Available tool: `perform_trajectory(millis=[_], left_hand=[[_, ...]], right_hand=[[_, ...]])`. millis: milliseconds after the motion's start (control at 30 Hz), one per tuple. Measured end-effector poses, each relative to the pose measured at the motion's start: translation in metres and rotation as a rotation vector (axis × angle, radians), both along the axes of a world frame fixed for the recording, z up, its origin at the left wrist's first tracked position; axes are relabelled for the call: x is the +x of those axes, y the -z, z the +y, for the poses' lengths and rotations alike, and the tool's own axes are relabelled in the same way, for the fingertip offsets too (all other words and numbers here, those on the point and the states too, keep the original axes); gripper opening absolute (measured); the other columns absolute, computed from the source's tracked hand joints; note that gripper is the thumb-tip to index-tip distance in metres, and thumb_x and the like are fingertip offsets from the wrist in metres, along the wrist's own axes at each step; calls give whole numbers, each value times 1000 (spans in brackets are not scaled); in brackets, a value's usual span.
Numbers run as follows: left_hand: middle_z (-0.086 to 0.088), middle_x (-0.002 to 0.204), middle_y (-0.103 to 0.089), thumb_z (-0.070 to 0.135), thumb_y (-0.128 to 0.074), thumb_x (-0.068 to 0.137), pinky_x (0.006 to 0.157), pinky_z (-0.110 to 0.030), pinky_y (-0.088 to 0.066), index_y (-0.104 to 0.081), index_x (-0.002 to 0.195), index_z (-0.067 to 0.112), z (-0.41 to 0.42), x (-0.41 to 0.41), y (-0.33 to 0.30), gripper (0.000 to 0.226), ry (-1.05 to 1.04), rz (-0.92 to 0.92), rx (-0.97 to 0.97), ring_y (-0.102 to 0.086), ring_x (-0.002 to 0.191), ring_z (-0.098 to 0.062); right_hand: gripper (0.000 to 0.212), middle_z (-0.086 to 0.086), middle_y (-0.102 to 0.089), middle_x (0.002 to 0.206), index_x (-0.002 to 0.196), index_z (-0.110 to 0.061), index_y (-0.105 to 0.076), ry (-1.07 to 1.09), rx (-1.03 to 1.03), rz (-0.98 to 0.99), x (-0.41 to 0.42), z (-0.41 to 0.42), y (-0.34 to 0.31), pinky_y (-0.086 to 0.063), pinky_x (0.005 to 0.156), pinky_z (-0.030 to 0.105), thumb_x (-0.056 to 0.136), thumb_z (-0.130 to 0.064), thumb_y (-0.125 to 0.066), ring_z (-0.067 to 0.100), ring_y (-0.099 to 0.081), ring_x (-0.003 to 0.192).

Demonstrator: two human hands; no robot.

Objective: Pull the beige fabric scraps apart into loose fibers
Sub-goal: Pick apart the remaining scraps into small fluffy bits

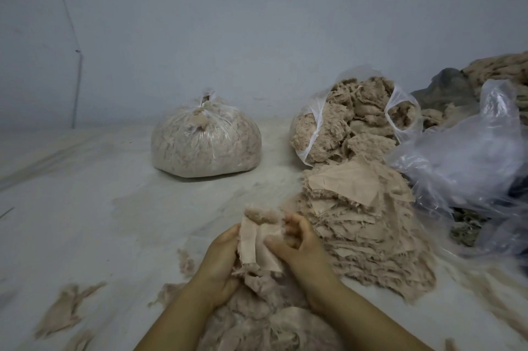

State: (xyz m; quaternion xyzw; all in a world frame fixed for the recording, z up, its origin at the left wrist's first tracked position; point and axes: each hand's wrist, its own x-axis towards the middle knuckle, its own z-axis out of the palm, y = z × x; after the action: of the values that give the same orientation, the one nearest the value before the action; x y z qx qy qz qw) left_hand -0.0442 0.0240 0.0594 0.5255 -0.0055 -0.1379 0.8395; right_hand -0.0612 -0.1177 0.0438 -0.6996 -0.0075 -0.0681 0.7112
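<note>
A beige fabric scrap (258, 245) with a frayed, fluffy top edge is held upright between both hands. My left hand (220, 262) grips its left side with the fingers curled behind it. My right hand (297, 247) pinches the right side, thumb on the front and curled fingers holding a tuft of fiber. Below the hands lies a heap of loose beige fibers (265, 322). A stack of flat beige scraps (360, 219) stands just right of my right hand.
A tied clear bag of fibers (205, 142) sits on the pale floor ahead. An open bag of fluffy beige material (354, 122) stands behind the stack. Crumpled clear plastic (468, 162) lies at the right. Small scraps (65, 307) lie at the lower left. A wall closes the back.
</note>
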Motion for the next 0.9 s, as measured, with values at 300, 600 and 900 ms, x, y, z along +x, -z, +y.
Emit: perform_trajectory(millis=[300,600,900], left_hand=[[-25,99,-70,4,-53,90,78,-38,-57,-67,104,-4,1,-1,7,21,118,-136,274,-69,90,-35],[-16,74,-62,11,-59,90,61,-31,-44,-63,75,5,3,3,5,17,-60,-179,354,-58,64,-23],[6,55,-52,21,-54,94,48,-17,-36,-54,67,10,-2,0,3,30,-143,-449,619,-46,49,-7]], right_hand=[[36,8,-59,108,112,-32,-52,54,-92,-47,0,-1,1,-54,80,34,85,-11,-65,26,-61,94],[18,15,-57,68,84,-1,-54,136,169,33,9,-9,3,-44,62,36,97,-14,-52,26,-54,62],[36,8,-50,59,65,-11,-53,256,80,-69,11,-9,2,-37,58,32,96,-31,-54,19,-46,59]])
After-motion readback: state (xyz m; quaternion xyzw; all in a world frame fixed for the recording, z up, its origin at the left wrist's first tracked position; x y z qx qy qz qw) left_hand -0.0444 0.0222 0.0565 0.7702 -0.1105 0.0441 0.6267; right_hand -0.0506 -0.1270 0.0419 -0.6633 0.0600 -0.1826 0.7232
